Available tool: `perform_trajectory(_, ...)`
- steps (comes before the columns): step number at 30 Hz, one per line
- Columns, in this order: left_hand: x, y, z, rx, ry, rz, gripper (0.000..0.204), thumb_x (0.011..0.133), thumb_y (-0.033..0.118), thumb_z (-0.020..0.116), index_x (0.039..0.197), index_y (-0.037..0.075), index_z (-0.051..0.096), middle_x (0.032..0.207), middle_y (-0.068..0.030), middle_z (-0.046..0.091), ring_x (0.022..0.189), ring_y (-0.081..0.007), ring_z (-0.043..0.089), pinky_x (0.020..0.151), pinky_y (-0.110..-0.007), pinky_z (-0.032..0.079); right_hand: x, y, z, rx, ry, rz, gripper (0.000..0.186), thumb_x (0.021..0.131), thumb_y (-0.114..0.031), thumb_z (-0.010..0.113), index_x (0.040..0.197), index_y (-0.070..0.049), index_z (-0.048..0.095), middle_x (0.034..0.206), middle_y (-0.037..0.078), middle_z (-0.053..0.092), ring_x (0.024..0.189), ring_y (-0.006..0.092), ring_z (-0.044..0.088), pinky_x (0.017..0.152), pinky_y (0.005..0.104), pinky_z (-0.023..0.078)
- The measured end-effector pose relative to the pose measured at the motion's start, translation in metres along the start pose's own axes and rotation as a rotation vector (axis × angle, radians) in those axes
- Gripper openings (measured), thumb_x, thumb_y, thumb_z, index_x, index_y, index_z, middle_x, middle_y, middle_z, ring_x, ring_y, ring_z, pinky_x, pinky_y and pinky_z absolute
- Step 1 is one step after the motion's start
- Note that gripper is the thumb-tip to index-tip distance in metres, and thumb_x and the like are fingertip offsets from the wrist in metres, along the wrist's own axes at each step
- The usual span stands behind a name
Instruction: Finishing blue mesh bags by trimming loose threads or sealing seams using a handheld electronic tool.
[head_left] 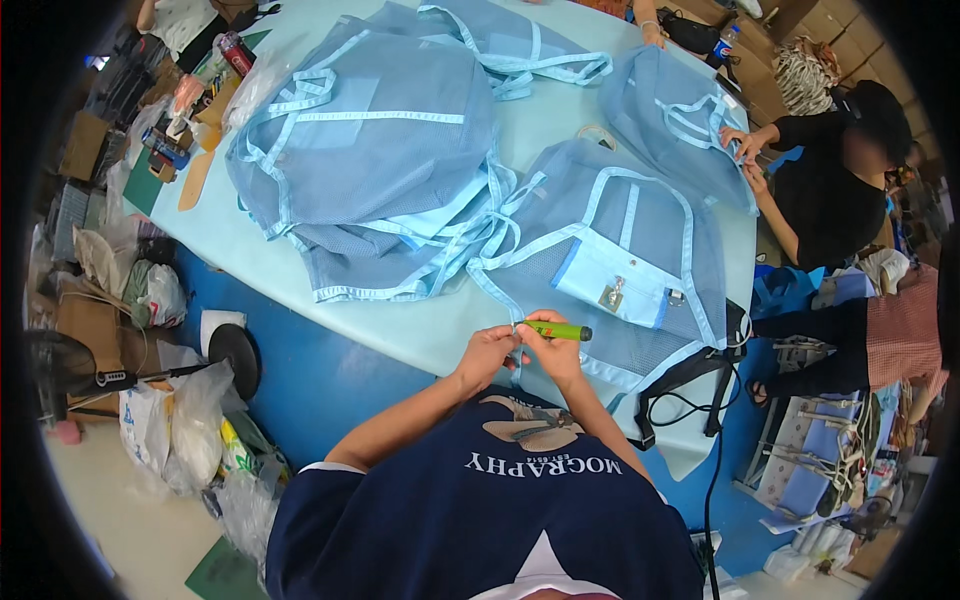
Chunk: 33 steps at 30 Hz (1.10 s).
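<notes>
At the table's near edge my two hands work close together. My left hand (486,357), fingers closed, pinches a light blue binding strap (497,294) of a mesh garment. My right hand (552,352) is closed around a thick green marker-shaped tool (560,330) with a dark end, lying crosswise over the strap; its tip is hidden by my fingers. The strap runs up to a blue mesh apron-like piece (570,200) spread on the table, with a pale blue pocket panel (612,278) on it. A small metal clip (612,293) lies on that panel.
A pile of blue mesh pieces (390,150) lies at the left of the pale table (340,325). Black straps (690,385) with a cable hang at its right edge. A co-worker in black (830,190) handles another mesh piece (665,110). Plastic bags (190,420) and a fan (65,365) stand left.
</notes>
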<state>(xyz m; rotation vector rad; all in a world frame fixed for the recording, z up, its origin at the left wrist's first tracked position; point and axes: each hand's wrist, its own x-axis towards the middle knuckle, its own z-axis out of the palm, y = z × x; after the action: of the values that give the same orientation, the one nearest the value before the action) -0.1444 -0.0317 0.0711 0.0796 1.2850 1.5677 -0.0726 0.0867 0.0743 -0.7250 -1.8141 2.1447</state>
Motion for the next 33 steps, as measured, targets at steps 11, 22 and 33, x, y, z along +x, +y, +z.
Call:
perform_trajectory(11,0.002,-0.003,0.002,-0.049,0.030,0.024,0.018,0.086,0.013,0.048,0.096,0.002,0.060,0.086,-0.0034,0.061,0.065,-0.0128,0.059,0.052,-0.022,0.041,0.001,0.011,0.001,0.053,0.093,-0.068,0.020,0.077,-0.009,0.065,0.088,0.000,0.051,0.074,0.005,0.057,0.063,0.0092,0.055,0.046,0.0218,0.043)
perform_trajectory(22,-0.001,-0.006,0.003,-0.033,0.089,0.008,0.020,0.087,0.013,0.046,0.098,0.004,0.060,0.087,-0.0028,0.062,0.065,-0.0114,0.059,0.052,-0.022,0.041,-0.003,0.020,0.001,0.024,0.106,-0.027,0.020,0.077,-0.008,0.065,0.089,0.000,0.051,0.075,0.005,0.057,0.064,0.0102,0.057,0.052,0.0212,0.046)
perform_trajectory(33,0.002,-0.008,0.000,-0.066,0.069,0.017,0.021,0.087,0.014,0.047,0.100,0.003,0.059,0.090,-0.0033,0.062,0.065,-0.0116,0.060,0.051,-0.021,0.041,0.000,0.013,0.002,0.108,0.180,-0.012,0.018,0.077,-0.006,0.064,0.088,0.001,0.052,0.077,0.006,0.058,0.068,0.0108,0.058,0.056,0.0209,0.047)
